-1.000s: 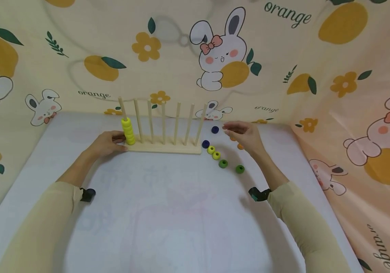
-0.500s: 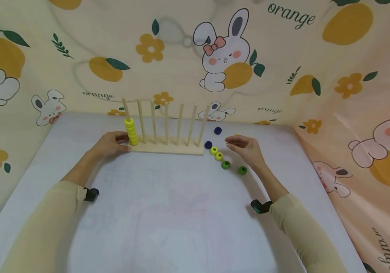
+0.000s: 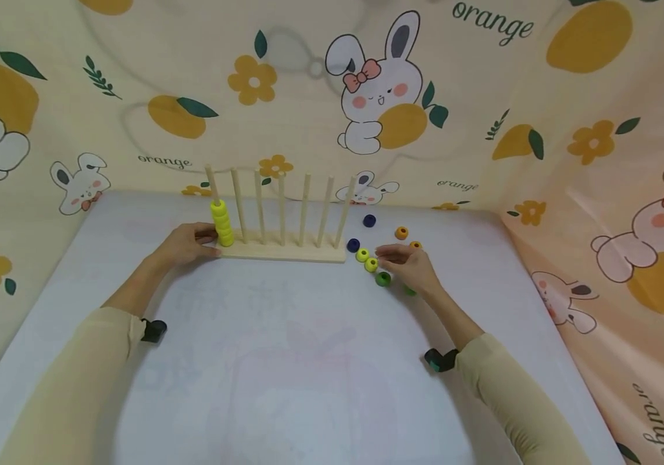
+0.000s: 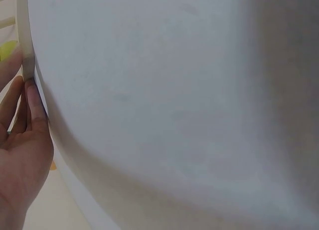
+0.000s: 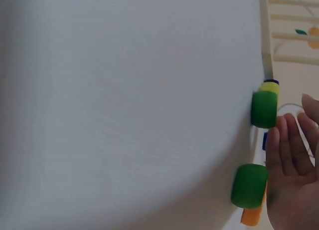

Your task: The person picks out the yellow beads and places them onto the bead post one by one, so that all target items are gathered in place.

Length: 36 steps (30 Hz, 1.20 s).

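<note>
A wooden peg rack [image 3: 285,254] with several upright pegs stands toward the back of the table. Yellow beads [image 3: 223,223] are stacked on its leftmost peg. My left hand [image 3: 188,244] holds the left end of the base, thumb by the yellow stack and fingertips at the base's end in the left wrist view. Right of the rack, my right hand [image 3: 412,266] hovers by the loose beads, its fingers extended and the thumb apart, with nothing between them. Nearest its fingertips is a loose yellow bead [image 3: 371,265]; a green bead [image 3: 383,279] lies just in front.
Another yellow bead [image 3: 362,255] and a dark blue bead [image 3: 353,245] lie by the rack's right end. Farther back are a second dark blue bead [image 3: 369,221] and two orange beads [image 3: 402,232]. A second green bead [image 5: 249,186] is partly hidden under the right hand in the head view.
My right hand has come toward me from over the orange beads to beside the yellow ones, uncovering the orange beads and partly covering a green one. The left hand stays at the rack's end.
</note>
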Available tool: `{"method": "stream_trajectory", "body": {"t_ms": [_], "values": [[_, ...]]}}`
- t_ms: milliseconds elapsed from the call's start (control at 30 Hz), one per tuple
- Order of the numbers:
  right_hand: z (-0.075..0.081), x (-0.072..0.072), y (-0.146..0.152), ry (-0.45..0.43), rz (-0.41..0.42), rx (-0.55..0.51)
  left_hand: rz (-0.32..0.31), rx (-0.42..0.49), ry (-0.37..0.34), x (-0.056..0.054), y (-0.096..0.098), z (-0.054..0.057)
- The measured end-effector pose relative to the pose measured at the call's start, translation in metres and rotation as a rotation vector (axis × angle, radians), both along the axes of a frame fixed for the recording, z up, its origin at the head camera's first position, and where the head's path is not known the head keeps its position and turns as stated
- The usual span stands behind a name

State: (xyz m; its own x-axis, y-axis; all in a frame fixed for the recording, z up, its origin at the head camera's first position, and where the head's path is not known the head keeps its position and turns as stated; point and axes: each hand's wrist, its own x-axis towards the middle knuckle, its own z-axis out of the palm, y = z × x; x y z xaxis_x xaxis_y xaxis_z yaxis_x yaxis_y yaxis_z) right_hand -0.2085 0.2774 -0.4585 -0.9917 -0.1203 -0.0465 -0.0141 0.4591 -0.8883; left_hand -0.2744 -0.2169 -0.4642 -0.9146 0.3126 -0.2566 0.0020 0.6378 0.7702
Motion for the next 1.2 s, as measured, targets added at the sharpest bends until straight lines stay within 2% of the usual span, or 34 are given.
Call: {"method": "stream_trajectory", "body": {"t_ms": [300,867,1033,1200], "values": [[-0.004,0.001,-0.007,-0.026,0.0,0.098,0.004,0.019,-0.008,0.001,-0.001,0.0],[-0.004,-0.004,-0.02,0.016,0.05,0.314,0.005,0.003,-0.01,0.002,-0.002,-0.001],[-0.005,-0.005,-0.02,0.02,0.05,0.327,0.0,0.014,0.002,0.001,-0.001,-0.003],[-0.003,-0.004,-0.019,0.032,0.044,0.275,-0.003,0.006,0.005,0.0,-0.002,-0.004]]}}
